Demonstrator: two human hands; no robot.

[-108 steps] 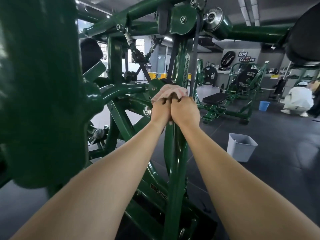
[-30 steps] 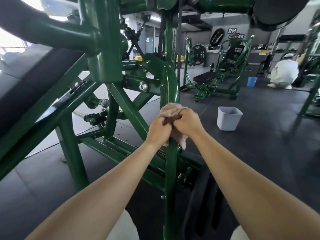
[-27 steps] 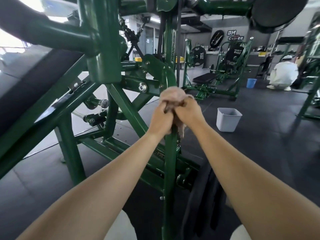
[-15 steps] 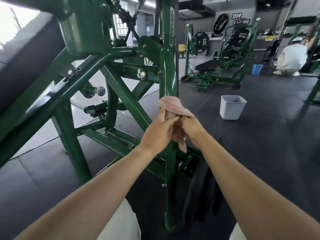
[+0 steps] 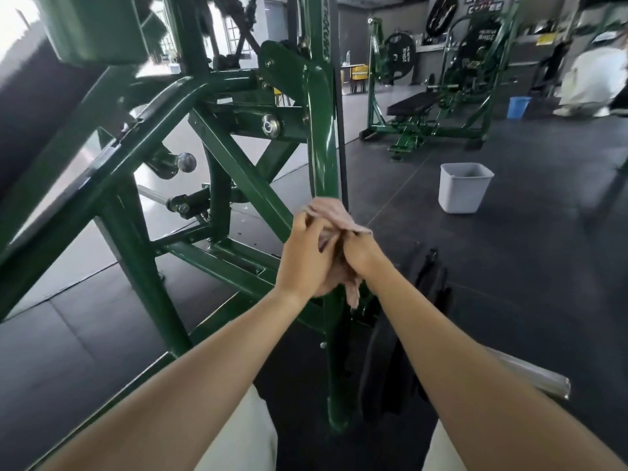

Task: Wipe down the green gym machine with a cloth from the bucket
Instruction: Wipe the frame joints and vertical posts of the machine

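I cannot see the stretch of upright post [image 5: 323, 158] under the cloth [image 5: 334, 215], nor most fingers of the right hand [image 5: 362, 257], tucked behind the left hand [image 5: 307, 263]. The green machine [image 5: 112, 185] runs off the top edge. The person in white [image 5: 593, 79] at far right is blurred and cut off. The bucket [image 5: 463, 195] hides its inside from me.

I see a dark tiled floor [image 5: 509, 283], daylight through a window [image 5: 232, 30] at the back, yellow chairs [image 5: 359, 72], another weight machine [image 5: 407, 137] with a black bench [image 5: 411, 103], and a blue pail [image 5: 518, 107] near a person [image 5: 594, 76] in white.
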